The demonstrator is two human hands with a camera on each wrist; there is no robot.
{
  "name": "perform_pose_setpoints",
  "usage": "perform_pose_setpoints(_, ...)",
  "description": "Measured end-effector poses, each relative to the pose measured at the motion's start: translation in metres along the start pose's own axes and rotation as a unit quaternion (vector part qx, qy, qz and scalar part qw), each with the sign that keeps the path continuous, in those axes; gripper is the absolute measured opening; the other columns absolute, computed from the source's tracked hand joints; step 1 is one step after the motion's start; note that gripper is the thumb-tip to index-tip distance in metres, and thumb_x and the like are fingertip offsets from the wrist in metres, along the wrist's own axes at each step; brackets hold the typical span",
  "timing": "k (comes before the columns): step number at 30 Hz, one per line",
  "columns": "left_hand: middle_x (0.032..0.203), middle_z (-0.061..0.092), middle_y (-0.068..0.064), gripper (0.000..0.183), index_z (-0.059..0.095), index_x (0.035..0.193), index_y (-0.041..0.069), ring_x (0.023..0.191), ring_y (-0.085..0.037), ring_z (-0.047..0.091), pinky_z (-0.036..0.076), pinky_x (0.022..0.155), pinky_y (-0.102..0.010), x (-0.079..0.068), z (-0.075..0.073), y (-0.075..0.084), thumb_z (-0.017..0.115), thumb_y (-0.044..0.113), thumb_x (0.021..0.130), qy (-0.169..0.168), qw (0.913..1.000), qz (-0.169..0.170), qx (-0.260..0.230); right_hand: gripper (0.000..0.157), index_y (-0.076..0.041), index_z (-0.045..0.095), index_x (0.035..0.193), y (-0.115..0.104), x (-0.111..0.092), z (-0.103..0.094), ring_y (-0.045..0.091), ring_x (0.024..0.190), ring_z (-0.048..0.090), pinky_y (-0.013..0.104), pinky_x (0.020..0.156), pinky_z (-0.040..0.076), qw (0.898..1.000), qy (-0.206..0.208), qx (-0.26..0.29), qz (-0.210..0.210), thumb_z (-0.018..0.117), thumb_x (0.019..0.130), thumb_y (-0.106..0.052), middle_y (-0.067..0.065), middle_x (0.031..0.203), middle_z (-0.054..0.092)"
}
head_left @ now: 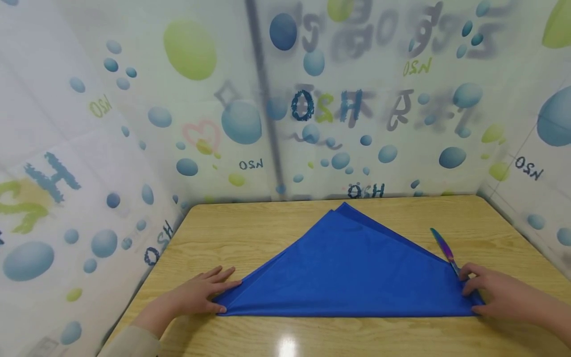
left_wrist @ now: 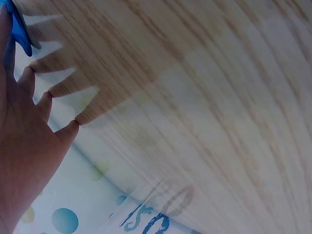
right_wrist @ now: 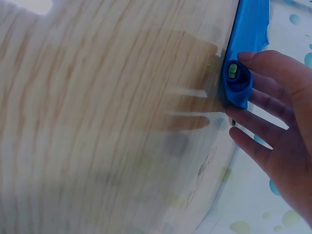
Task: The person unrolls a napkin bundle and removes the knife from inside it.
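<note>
A blue cloth (head_left: 348,267), folded into a triangle, lies flat with its long edge towards me and its point at the far side. My left hand (head_left: 202,292) rests on its left corner, fingers spread and fairly straight. Around the right corner, my right hand (head_left: 499,295) curls its fingers and grips the cloth. In the right wrist view this corner is a rolled end (right_wrist: 238,80), with a greenish tip of something inside. A rainbow-coloured knife (head_left: 441,245) extends beyond the cloth's right slope; its lower end is hidden near the right fingers.
The wooden table (head_left: 250,220) runs back to a white curtain (head_left: 214,173) printed with blue and green dots and letters. Similar sheeting hangs at both sides. Light glares off the table (head_left: 287,347) near the front.
</note>
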State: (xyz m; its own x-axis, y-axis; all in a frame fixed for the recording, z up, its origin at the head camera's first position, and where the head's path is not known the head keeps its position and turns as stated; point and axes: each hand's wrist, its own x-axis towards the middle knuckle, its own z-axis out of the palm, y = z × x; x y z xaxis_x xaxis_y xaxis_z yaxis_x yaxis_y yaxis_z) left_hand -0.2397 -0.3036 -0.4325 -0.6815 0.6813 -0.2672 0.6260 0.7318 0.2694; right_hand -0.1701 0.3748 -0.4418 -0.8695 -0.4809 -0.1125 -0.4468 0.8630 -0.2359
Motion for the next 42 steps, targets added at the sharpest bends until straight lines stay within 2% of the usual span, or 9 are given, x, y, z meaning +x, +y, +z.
perform_pose_setpoints(5, 0.157, 0.028, -0.014, 0.067, 0.041, 0.150, 0.029, 0.140, -0.049, 0.022, 0.024, 0.103, -0.069, 0.000, -0.001, 0.000, 0.056, 0.057, 0.092, 0.003, 1.0000, 0.004, 0.003, 0.016, -0.023, 0.075, 0.085, -0.001, 0.003, -0.001, 0.041, 0.103, 0.059, 0.056, 0.081, 0.050, 1.000, -0.025, 0.003, 0.016, 0.085, 0.073, -0.025, 0.010, 0.114, 0.062)
perform_pose_setpoints(10, 0.157, 0.028, -0.014, 0.067, 0.040, 0.151, 0.031, 0.139, -0.050, 0.022, 0.023, 0.103, -0.070, 0.000, 0.001, -0.003, 0.055, 0.058, 0.092, 0.006, 1.0000, 0.006, 0.001, 0.016, -0.020, 0.078, 0.088, 0.001, 0.003, 0.000, 0.041, 0.103, 0.061, 0.054, 0.080, 0.051, 0.999, -0.033, -0.006, 0.011, 0.083, 0.074, -0.025, 0.008, 0.112, 0.067)
perform_pose_setpoints(20, 0.159, 0.026, -0.010, 0.068, 0.037, 0.151, 0.038, 0.141, -0.047, 0.019, 0.021, 0.105, -0.069, 0.000, 0.007, -0.010, 0.053, 0.063, 0.090, 0.011, 0.9999, 0.002, -0.001, 0.019, -0.030, 0.072, 0.085, 0.005, -0.002, 0.000, 0.022, 0.094, 0.061, 0.037, 0.072, 0.053, 1.000, -0.012, -0.007, -0.021, 0.083, 0.072, -0.021, -0.002, 0.106, 0.058)
perform_pose_setpoints(26, 0.157, 0.028, -0.015, 0.067, 0.040, 0.151, 0.031, 0.140, -0.050, 0.021, 0.022, 0.103, -0.070, -0.001, 0.003, -0.004, 0.055, 0.058, 0.092, 0.012, 0.9999, 0.010, -0.003, 0.021, -0.031, 0.070, 0.084, 0.009, -0.006, 0.001, 0.013, 0.092, 0.058, 0.031, 0.069, 0.052, 0.999, -0.002, 0.003, -0.036, 0.085, 0.071, -0.026, -0.001, 0.106, 0.054)
perform_pose_setpoints(30, 0.157, 0.028, -0.014, 0.067, 0.040, 0.151, 0.030, 0.140, -0.050, 0.021, 0.023, 0.103, -0.071, -0.002, 0.000, -0.001, 0.056, 0.057, 0.092, 0.006, 0.9999, 0.007, -0.005, 0.024, -0.031, 0.069, 0.083, 0.012, -0.009, 0.003, 0.007, 0.090, 0.055, 0.028, 0.068, 0.051, 0.999, 0.014, 0.007, -0.048, 0.087, 0.068, -0.025, -0.003, 0.105, 0.051)
perform_pose_setpoints(35, 0.158, 0.027, -0.013, 0.067, 0.040, 0.151, 0.030, 0.140, -0.049, 0.020, 0.023, 0.103, -0.070, -0.001, 0.001, -0.002, 0.056, 0.058, 0.092, 0.002, 1.0000, 0.002, -0.002, 0.028, -0.030, 0.068, 0.081, 0.017, -0.013, 0.006, 0.002, 0.088, 0.051, 0.025, 0.064, 0.048, 0.995, 0.055, 0.002, -0.086, 0.088, 0.064, -0.019, -0.006, 0.103, 0.049)
perform_pose_setpoints(38, 0.158, 0.027, -0.013, 0.067, 0.040, 0.151, 0.030, 0.140, -0.049, 0.020, 0.022, 0.103, -0.071, -0.001, 0.000, -0.001, 0.056, 0.057, 0.092, 0.002, 1.0000, 0.002, -0.004, 0.026, -0.030, 0.069, 0.081, 0.017, -0.013, 0.004, 0.007, 0.090, 0.054, 0.026, 0.066, 0.049, 0.997, 0.036, 0.007, -0.063, 0.087, 0.065, -0.020, -0.004, 0.105, 0.050)
perform_pose_setpoints(42, 0.157, 0.027, -0.014, 0.067, 0.041, 0.150, 0.029, 0.140, -0.049, 0.021, 0.022, 0.102, -0.072, -0.001, 0.000, 0.000, 0.056, 0.057, 0.092, 0.004, 1.0000, 0.003, -0.002, 0.021, -0.030, 0.070, 0.082, 0.014, -0.012, -0.001, 0.020, 0.095, 0.058, 0.032, 0.072, 0.052, 1.000, -0.017, 0.012, 0.009, 0.085, 0.069, -0.025, 0.001, 0.110, 0.053)
